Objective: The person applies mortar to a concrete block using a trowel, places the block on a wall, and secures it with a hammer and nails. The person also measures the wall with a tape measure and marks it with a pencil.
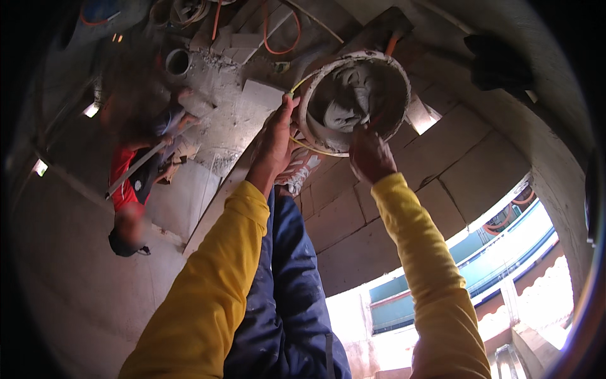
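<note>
A round bucket [319, 131] with a pale, crusted rim stands tilted in front of me. Wet grey mortar [344, 117] lies heaped inside it. My left hand [273, 146] is closed around the bucket's thin yellow handle [320, 150], left of the rim. Over the near rim, my right hand [371, 155] is closed in a fist, slightly blurred. Its fingers reach toward the mortar, and what they grip is hidden. Below the bucket, a shoe [300, 170] shows between my forearms.
A person [129, 167] in red and black works lower at left, holding a long bar [142, 163]. A block wall [353, 218] runs at right, above a bright opening [404, 303]. An orange hose [282, 52] and a round container [178, 62] lie farther off.
</note>
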### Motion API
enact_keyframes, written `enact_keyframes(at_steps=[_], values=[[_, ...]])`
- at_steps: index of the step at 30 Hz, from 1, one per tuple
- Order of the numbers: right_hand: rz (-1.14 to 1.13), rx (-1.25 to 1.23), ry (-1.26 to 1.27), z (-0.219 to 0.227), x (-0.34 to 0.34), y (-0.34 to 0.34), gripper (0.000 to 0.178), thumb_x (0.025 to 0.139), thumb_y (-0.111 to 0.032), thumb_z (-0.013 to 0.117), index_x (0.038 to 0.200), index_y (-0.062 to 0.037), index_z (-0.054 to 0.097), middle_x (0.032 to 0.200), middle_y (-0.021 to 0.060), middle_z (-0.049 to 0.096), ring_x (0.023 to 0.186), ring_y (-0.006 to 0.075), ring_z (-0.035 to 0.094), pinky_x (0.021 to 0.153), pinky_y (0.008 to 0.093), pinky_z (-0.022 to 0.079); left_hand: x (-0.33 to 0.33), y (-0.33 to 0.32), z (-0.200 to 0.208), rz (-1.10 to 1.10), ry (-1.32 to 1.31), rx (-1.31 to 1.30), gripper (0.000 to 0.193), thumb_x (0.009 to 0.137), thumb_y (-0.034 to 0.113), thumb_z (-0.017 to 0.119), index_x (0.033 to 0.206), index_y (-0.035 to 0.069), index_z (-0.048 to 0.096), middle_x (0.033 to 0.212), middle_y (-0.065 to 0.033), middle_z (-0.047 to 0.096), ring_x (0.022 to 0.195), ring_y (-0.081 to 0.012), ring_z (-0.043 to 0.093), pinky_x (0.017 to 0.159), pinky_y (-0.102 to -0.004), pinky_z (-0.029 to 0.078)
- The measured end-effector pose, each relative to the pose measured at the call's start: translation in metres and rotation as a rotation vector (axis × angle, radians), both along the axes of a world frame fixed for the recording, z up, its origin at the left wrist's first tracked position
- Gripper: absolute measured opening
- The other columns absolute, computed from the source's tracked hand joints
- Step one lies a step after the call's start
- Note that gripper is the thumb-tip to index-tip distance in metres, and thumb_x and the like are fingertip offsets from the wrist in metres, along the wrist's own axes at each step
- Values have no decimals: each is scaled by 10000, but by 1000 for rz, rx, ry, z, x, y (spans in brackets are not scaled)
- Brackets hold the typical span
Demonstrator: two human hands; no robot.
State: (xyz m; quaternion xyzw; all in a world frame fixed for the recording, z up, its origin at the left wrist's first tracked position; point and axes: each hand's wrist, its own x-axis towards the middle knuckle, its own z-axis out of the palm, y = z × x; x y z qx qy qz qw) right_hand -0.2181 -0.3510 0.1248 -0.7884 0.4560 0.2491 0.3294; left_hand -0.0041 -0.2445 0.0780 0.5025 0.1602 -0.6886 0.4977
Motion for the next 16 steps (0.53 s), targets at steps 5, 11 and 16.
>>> enact_keyframes(at_steps=[5,11,16], values=[[488,-246,54,117,33,-32,320,973,-163,630,1288,-112,605,1132,205,675,948,454,710,770,552,602,5,-8,4,-55,-61,19,898,1005,753,522,1609,96,431,1539,-131,509,1415,-311,482,1166,-592,398],[330,-151,238,58,21,-115,404,1013,-150,580,1412,-102,612,1230,233,681,1090,383,714,910,519,591,-5,-15,-3,-117,-140,-59,890,990,743,563,1607,112,449,1575,-118,492,1453,-318,467,1171,-601,398],[97,-372,-165,-39,-54,-24,728,989,-246,664,1650,-162,370,1574,306,472,1342,376,619,1102,461,544,0,-15,-1,-76,-129,-49,771,1034,607,581,1579,70,483,1576,-104,522,1432,-250,496,1176,-462,393]])
